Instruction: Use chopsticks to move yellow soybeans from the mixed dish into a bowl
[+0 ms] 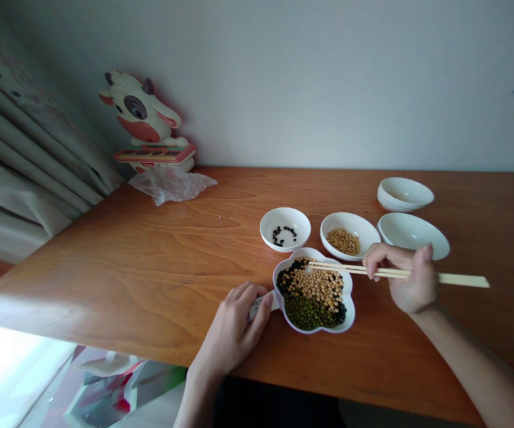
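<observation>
Well, the right hand [406, 277] is curled around two chopsticks [394, 273], pinching them between the thumb and fingers. The tips reach over a flower dish [349, 318], right at the beans. I cannot tell if they are holding a bean. The left hand [232, 330] wraps around the dish's white handle [261, 304] and keeps the dish in place on the table.

The dish is full of yellow soybeans [317, 286], black beans [290, 276] and green beans [305, 313]. Just past it sit a small bowl [303, 239] with a few black beans and a white bowl [350, 223] with a small pile of soybeans. To the right are a wide bowl [410, 230] and another bowl [404, 193].

The table [127, 267] is smooth, orange-brown wood. At its far corner are a toy cow [143, 113] and a plastic bag [172, 185], beside a gray curtain [25, 148] and a pale wall [305, 77].
</observation>
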`<state>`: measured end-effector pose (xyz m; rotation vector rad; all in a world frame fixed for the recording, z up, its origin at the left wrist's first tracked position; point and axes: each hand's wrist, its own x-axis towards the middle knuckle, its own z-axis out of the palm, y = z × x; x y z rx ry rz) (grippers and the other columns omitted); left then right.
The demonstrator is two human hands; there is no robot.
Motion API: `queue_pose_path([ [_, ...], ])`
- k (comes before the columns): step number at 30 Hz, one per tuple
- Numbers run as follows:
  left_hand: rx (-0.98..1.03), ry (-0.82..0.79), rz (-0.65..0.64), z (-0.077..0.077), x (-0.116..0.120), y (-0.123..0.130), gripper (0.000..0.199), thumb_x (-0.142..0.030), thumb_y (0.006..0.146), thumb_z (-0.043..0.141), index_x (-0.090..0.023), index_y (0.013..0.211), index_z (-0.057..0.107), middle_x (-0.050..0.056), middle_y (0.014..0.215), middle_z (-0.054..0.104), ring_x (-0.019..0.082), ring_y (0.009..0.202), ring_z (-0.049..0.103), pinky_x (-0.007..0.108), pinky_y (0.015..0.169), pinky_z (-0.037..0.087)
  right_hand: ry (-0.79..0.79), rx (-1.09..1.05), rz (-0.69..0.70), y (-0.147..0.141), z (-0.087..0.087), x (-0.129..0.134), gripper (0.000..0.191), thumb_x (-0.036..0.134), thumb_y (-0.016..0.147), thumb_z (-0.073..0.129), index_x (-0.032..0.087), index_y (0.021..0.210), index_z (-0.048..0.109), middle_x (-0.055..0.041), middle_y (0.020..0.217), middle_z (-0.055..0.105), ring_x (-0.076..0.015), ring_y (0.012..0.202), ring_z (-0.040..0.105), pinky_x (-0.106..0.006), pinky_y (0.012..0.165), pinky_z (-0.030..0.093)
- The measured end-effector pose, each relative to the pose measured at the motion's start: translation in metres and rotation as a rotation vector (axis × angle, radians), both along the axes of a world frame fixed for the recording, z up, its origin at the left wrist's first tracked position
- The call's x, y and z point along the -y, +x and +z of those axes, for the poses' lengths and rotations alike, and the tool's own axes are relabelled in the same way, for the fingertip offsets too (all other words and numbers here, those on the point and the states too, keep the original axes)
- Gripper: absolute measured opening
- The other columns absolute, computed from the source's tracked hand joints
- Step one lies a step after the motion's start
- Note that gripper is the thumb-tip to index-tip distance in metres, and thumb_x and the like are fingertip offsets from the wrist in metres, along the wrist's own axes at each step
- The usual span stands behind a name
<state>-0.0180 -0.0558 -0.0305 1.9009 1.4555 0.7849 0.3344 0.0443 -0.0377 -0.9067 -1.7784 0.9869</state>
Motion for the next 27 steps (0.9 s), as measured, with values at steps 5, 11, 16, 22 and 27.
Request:
queue_pose_path([
  [5, -0.007, 0.009, 0.006, 0.0, 0.0, 0.001, 0.024, -0.038, 0.112, 0.046, -0.024, 0.103, 0.063, 0.002, 0.098, 0.068, 0.02, 0.092, 0.064, 0.032, 0.088, 0.044, -0.021, 0.034, 0.071, 0.0, -0.014, -0.002, 0.036, 0.038, 0.1, 0.067, 0.02, 0.13, 0.067, -0.0096, 0.134, 0.069, -0.024, 0.111, 0.071, -0.045, 0.093, 0.062],
  [11, -0.002, 0.014, 0.005, -0.001, 0.0, 0.001, 0.023, -0.037, 0.112, 0.047, -0.025, 0.103, 0.063, 0.002, 0.098, 0.068, 0.02, 0.091, 0.064, 0.032, 0.088, 0.044, -0.035, 0.032, 0.078, 0.003, -0.018, -0.002, 0.035, 0.039, 0.1, 0.066, 0.02, 0.13, 0.067, -0.0096, 0.134, 0.069, -0.0243, 0.112, 0.07, -0.046, 0.094, 0.062],
  [16, 0.002, 0.014, 0.0, -0.001, 0.0, 0.0, 0.023, -0.038, 0.112, 0.047, -0.025, 0.102, 0.063, 0.002, 0.098, 0.068, 0.021, 0.092, 0.064, 0.033, 0.088, 0.044, -0.037, 0.012, 0.076, -0.001, -0.016, -0.001, 0.035, 0.039, 0.101, 0.066, 0.02, 0.13, 0.067, -0.0097, 0.134, 0.069, -0.0239, 0.112, 0.071, -0.045, 0.094, 0.062],
  [22, 0.001, 0.005, 0.001, -0.001, -0.001, 0.001, 0.023, -0.038, 0.112, 0.047, -0.025, 0.102, 0.063, 0.003, 0.098, 0.069, 0.021, 0.092, 0.064, 0.033, 0.088, 0.045, -0.041, -0.015, 0.076, -0.009, -0.008, 0.001, 0.034, 0.048, 0.103, 0.059, 0.018, 0.114, 0.071, -0.0062, 0.111, 0.074, -0.0182, 0.092, 0.071, -0.038, 0.082, 0.061],
  [27, -0.005, 0.002, 0.005, 0.001, 0.0, 0.001, 0.024, -0.038, 0.112, 0.046, -0.024, 0.102, 0.063, 0.003, 0.097, 0.068, 0.021, 0.091, 0.064, 0.033, 0.086, 0.045, -0.06, -0.052, 0.001, -0.012, 0.023, 0.002, 0.085, 0.074, 0.101, 0.005, 0.024, 0.068, 0.066, -0.0044, 0.063, 0.057, -0.0198, 0.06, 0.051, -0.037, 0.057, 0.042],
])
